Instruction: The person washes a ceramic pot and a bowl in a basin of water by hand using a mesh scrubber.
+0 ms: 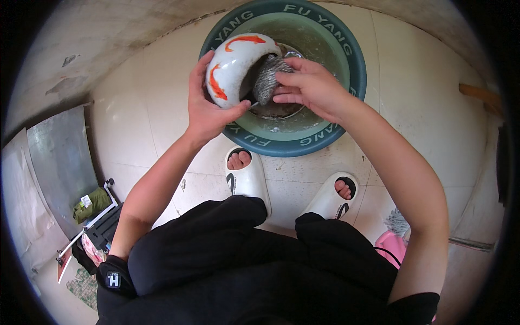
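Note:
My left hand (209, 101) grips a white ceramic bowl (235, 61) painted with orange fish, its thumb at the rim. The bowl is tilted so that its dark mouth faces right. Between the fingers of my right hand (310, 85) is a grey mesh scrubbing cloth (270, 77), held at the bowl's mouth; part of the cloth's edge lies against the dark opening. Both hands are over a green plastic basin (280, 148) with lettering on its rim. Inside the basin, a round object with a pale rim (280, 115) shows below the cloth, mostly hidden.
White slippers (254, 183) are on my feet on the tiled floor (414, 142), just in front of the basin. At left stand a white metal frame (95, 217) and a green bundle (92, 205). A pink object (392, 245) and grey mop strands (396, 222) lie at right.

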Demonstrator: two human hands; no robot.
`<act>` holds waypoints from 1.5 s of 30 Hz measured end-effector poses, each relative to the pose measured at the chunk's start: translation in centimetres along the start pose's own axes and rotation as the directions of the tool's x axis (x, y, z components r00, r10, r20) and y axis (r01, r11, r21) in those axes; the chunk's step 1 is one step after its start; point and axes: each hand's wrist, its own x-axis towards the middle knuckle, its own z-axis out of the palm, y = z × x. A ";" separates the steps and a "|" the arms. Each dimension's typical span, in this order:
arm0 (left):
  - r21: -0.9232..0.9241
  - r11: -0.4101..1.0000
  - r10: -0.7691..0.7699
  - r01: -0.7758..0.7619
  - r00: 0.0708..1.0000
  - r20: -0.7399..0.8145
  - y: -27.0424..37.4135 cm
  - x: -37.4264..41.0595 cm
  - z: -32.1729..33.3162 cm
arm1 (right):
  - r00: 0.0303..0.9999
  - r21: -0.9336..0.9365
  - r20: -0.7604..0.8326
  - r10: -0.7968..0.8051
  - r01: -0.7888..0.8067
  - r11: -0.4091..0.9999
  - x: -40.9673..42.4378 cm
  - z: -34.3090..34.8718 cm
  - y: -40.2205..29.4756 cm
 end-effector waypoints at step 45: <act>0.257 0.954 -0.140 0.153 0.988 -0.071 -0.4 1.5 3.1 | 0.997 -0.989 -0.038 -0.060 -0.029 0.146 -1.4 -5.0 2.5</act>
